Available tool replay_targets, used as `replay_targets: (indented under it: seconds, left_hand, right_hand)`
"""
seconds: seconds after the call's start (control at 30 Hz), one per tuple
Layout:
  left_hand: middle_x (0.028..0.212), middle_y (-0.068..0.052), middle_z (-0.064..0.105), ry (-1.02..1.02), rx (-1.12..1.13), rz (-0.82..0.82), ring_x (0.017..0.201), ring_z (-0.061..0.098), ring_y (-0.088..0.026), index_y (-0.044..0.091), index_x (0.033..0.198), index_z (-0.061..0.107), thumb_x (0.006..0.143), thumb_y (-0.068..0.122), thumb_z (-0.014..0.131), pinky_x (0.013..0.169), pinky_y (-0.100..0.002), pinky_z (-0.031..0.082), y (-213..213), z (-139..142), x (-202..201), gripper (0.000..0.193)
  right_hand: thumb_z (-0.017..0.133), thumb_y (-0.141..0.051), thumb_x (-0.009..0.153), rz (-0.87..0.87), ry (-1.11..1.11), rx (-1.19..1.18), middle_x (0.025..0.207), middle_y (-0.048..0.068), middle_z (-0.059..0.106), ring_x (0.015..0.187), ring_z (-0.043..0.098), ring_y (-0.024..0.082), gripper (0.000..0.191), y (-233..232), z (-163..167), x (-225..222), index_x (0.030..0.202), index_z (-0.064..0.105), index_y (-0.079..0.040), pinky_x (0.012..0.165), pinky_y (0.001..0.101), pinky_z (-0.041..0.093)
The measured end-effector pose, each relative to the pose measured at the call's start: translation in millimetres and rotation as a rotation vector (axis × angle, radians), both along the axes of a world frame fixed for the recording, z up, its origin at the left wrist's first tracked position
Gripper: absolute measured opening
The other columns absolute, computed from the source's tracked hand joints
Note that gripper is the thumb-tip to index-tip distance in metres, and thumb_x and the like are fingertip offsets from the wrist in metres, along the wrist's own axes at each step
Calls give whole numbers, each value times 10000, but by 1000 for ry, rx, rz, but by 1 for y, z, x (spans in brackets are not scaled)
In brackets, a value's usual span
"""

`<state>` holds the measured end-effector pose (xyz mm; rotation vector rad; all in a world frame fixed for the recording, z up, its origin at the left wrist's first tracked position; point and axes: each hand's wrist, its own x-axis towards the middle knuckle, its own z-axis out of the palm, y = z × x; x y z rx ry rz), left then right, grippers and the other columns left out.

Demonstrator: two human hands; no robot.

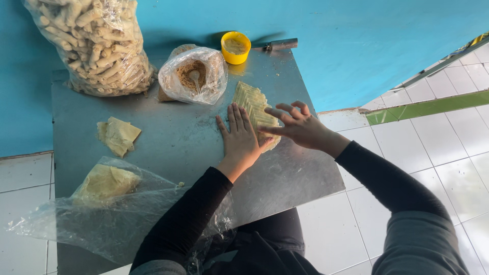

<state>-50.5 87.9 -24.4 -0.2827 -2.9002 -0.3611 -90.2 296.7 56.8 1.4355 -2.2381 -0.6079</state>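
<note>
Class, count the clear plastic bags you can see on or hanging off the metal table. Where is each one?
3. A tall bag of rolled sticks stands at the back left, a small bag of brown filling sits at the back middle, and a flat bag hangs over the front left. None seems hidden.

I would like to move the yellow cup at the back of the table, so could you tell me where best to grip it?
Grip the yellow cup around its round side wall, coming from the front, near side. It stands upright and open-topped with something inside, and the wall lies right behind it.
</note>
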Motion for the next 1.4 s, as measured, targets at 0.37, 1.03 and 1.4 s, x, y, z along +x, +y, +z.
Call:
replay_targets:
  seconds: [0.37,1.03,1.4]
  left_hand:
    - [1603,-411,147,15,-36,1,1531,49,-504,-197,1521,178,899,769,450,1140,-759,20,-1,4,13,1181]
    - [1606,-388,155,-32,-70,22,1529,64,-487,-168,1527,189,922,754,377,1127,-768,45,9,19,13,1118]
    - [1601,-395,145,-65,-63,-4,1526,37,-496,-175,1524,162,923,752,364,1121,-769,27,13,17,8,1123]
  right_hand:
    - [712,-312,993,176,418,143,1579,-142,339,1419,302,129,825,5,0,-24,1584,221,-613,1143,382,245]
    - [793,-297,889,-347,-212,-458,1520,115,411,1367,383,309,656,-52,11,-108,1507,576,-273,1118,510,278]
    - [850,-325,826,-385,-312,-825,1448,88,466,1344,321,363,259,-130,-9,-164,1064,822,-224,1050,547,232]
